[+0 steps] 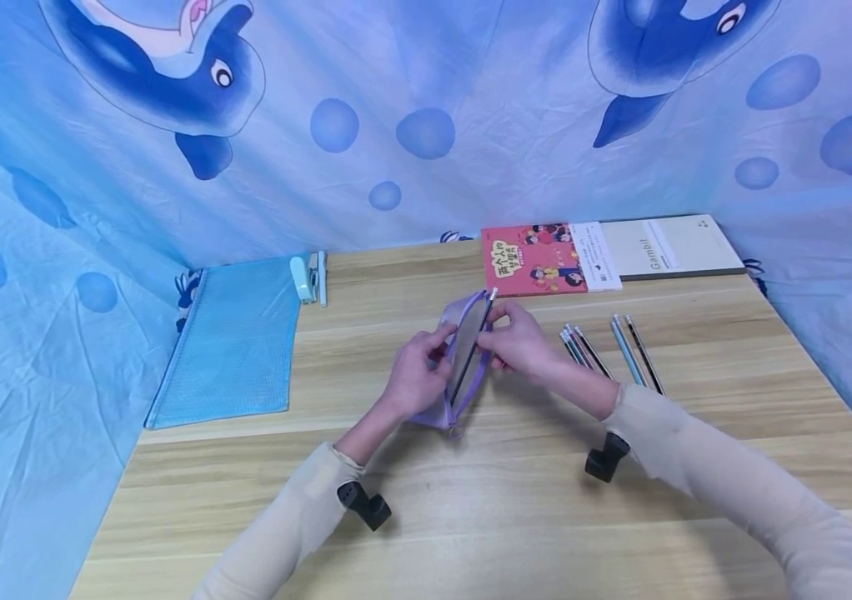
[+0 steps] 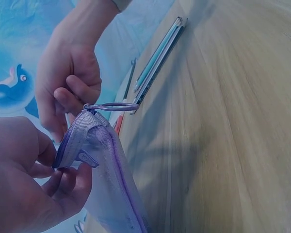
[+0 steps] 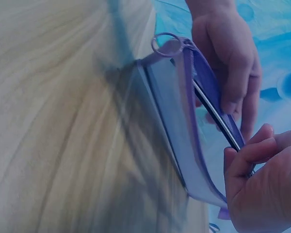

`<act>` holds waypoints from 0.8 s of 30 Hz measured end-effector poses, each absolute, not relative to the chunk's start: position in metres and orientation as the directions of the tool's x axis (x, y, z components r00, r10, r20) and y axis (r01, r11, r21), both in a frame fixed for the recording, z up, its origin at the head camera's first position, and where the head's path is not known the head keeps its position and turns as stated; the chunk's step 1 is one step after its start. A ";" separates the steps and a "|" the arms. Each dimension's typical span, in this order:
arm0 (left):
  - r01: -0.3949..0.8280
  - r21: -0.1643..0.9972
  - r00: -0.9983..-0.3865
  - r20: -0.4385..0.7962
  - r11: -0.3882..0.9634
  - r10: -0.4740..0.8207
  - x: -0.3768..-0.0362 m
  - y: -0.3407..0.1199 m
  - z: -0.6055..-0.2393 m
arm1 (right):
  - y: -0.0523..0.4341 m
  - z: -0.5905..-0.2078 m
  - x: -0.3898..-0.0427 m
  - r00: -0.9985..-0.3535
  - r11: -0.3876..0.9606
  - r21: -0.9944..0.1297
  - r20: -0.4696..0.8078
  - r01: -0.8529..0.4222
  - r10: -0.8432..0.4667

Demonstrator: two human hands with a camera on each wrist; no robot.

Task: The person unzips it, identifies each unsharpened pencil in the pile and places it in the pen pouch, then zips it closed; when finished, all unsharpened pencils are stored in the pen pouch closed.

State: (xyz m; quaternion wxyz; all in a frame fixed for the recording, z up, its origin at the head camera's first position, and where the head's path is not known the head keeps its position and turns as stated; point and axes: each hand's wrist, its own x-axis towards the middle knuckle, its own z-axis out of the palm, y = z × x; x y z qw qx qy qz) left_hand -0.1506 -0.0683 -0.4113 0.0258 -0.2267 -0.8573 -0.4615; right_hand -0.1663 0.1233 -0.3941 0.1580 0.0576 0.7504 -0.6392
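Note:
A purple, see-through zip pencil case (image 1: 435, 413) is held upright on the table with its zipped mouth spread apart. My left hand (image 1: 417, 375) pinches one side of the mouth between thumb and fingers. With fingertips and thumb, my right hand (image 1: 518, 340) grips a dark pencil (image 1: 467, 367) at the opposite side. The pencil slants through the opening, its lower part inside the case and its pale end sticking out at the far corner. A zip-pull ring (image 3: 166, 44) hangs at the near corner of the case.
Several pencils (image 1: 583, 350) lie right of my right hand, beside more pencils (image 1: 628, 350). Behind them are a red book (image 1: 523, 279) and a pale Gambit notebook (image 1: 684, 242). A blue mesh folder (image 1: 234, 342) and a mint stapler (image 1: 303, 281) lie at the left.

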 end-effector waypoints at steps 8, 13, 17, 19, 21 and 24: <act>0.453 0.770 -0.879 0.299 0.449 0.372 -0.152 -0.065 -0.412 | 0.118 -0.395 -0.165 -0.944 0.213 -0.934 -0.315 0.288 -0.102; 0.468 0.772 -0.872 0.323 0.430 0.369 -0.151 -0.065 -0.413 | 0.120 -0.394 -0.165 -0.939 0.223 -0.930 -0.322 0.291 -0.121; 0.456 0.791 -0.877 0.322 0.408 0.356 -0.149 -0.065 -0.413 | 0.119 -0.392 -0.165 -0.937 0.252 -0.927 -0.319 0.278 -0.140; 0.447 0.797 -0.882 0.316 0.406 0.350 -0.148 -0.065 -0.413 | 0.119 -0.390 -0.164 -0.937 0.273 -0.925 -0.314 0.266 -0.152; 0.439 0.800 -0.885 0.308 0.408 0.348 -0.148 -0.065 -0.413 | 0.118 -0.389 -0.164 -0.936 0.303 -0.919 -0.312 0.253 -0.165; 0.434 0.805 -0.887 0.305 0.404 0.346 -0.148 -0.064 -0.413 | 0.118 -0.387 -0.164 -0.933 0.356 -0.908 -0.304 0.221 -0.194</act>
